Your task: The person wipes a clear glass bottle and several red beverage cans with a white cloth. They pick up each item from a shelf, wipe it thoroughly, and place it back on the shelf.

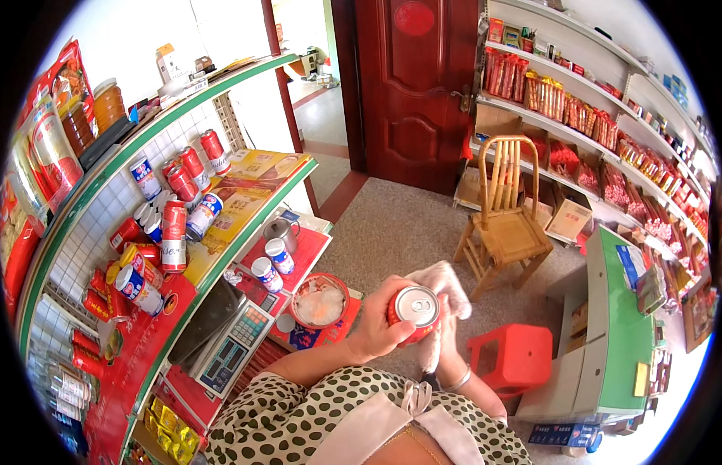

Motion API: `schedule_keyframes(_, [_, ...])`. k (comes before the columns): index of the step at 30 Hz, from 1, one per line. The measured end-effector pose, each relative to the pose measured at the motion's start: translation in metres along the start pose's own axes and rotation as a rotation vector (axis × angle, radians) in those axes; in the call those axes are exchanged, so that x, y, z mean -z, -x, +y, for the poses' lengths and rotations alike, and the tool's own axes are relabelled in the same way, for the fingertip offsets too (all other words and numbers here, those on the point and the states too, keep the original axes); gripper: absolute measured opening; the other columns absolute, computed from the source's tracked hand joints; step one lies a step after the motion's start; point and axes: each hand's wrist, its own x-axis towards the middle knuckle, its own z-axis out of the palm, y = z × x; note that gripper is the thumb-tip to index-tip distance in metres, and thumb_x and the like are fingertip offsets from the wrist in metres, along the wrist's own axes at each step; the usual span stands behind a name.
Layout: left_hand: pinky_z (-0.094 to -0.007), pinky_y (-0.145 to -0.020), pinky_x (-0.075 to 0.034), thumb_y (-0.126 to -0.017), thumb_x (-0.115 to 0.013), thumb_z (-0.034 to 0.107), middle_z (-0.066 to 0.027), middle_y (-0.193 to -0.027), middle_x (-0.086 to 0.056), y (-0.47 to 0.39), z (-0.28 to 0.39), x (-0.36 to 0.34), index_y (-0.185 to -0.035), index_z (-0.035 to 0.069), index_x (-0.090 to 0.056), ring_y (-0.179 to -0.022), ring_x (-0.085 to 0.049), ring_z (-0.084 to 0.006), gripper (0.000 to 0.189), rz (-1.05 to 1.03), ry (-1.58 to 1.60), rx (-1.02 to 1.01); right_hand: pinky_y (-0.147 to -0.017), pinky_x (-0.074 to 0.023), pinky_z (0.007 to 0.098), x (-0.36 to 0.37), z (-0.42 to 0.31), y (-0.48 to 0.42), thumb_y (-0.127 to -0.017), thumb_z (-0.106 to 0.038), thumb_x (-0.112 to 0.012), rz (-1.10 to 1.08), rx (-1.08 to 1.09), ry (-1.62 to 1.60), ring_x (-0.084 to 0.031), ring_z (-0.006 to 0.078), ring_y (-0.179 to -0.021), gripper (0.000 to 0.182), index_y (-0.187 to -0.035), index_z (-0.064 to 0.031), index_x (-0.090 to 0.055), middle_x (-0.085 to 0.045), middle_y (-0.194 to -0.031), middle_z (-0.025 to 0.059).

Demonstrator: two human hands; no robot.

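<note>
My left hand (371, 324) grips a red drink can (416, 308) around its side, in front of my chest. The silver lid with its ring tab faces up at me, and the tab lies flat. On the can's other side, my right hand (448, 337) holds a whitish, crumpled cloth (443, 282) against it. Part of the cloth hangs down below my right fingers. The can hides some of those fingers. Blue-and-white cans (267, 274) stand on the red board at my left.
On the left shelf (233, 212), red cans (175, 232) and blue-and-white cans stand or lie jumbled. Below are a weighing scale (230, 349) and a red basket (320, 302). A bamboo chair (503, 221), red plastic stool (515, 357) and green-topped counter (623, 331) stand ahead and right.
</note>
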Motion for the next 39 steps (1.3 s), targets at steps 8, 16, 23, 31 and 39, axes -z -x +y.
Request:
schedule_keyframes(8, [-0.0307, -0.084, -0.042, -0.077, -0.063, 0.044, -0.0141, -0.106, -0.052, -0.066, -0.036, -0.06, -0.119, -0.003, -0.033, -0.097, -0.053, -0.0182, 0.07, 0.049, 0.168, -0.062, -0.097, -0.0378, 0.0363, 0.04, -0.036, -0.03, -0.092, -0.052, -0.028, -0.124, -0.09, -0.304, -0.049, 0.022, -0.11, 0.058, -0.125, -0.0064, -0.042, -0.049, -0.123, 0.0095])
schedule_keyframes(16, [-0.0334, -0.095, -0.034, -0.078, -0.064, 0.044, -0.0151, -0.119, -0.042, -0.104, -0.09, -0.17, -0.125, -0.003, -0.032, -0.111, -0.042, -0.0212, 0.074, 0.082, 0.074, -0.031, -0.09, -0.0404, 0.0348, 0.147, -0.081, -0.061, -0.094, -0.037, -0.039, 0.206, 0.163, -0.173, -0.051, 0.0202, -0.103, 0.046, -0.124, -0.0017, -0.038, -0.05, -0.115, 0.0113])
schedule_keyframes(23, [-0.0322, -0.096, -0.035, -0.071, -0.073, 0.031, -0.0114, -0.117, -0.045, -0.124, -0.113, -0.207, -0.129, 0.002, -0.024, -0.11, -0.045, -0.0182, 0.082, 0.094, 0.28, 0.109, -0.092, -0.0388, 0.0326, 0.217, -0.087, -0.077, -0.096, -0.034, -0.035, 0.057, 0.16, 0.142, -0.048, 0.0207, -0.11, 0.046, -0.125, 0.0007, -0.039, -0.049, -0.12, 0.0132])
schedule_keyframes(31, [-0.0313, -0.092, -0.036, -0.068, -0.069, 0.022, -0.0113, -0.11, -0.048, -0.119, -0.118, -0.214, -0.12, 0.0, -0.035, -0.105, -0.047, -0.0184, 0.066, 0.058, 0.207, 0.099, -0.076, -0.0486, 0.0281, 0.227, -0.104, -0.13, -0.091, -0.037, -0.046, 0.071, -0.218, -0.261, -0.058, 0.0152, -0.087, 0.036, -0.103, -0.004, -0.054, -0.06, -0.097, 0.0082])
schedule_keyframes(39, [-0.0303, -0.087, -0.037, -0.08, -0.058, 0.037, -0.0117, -0.108, -0.047, -0.138, -0.128, -0.221, -0.118, -0.001, -0.039, -0.1, -0.046, -0.0169, 0.057, 0.093, 0.106, 0.111, -0.1, -0.0281, 0.0399, 0.226, -0.141, -0.106, -0.089, -0.027, -0.051, -0.172, 0.625, 0.809, -0.037, 0.0314, -0.12, 0.051, -0.129, 0.0001, -0.036, -0.039, -0.13, 0.018])
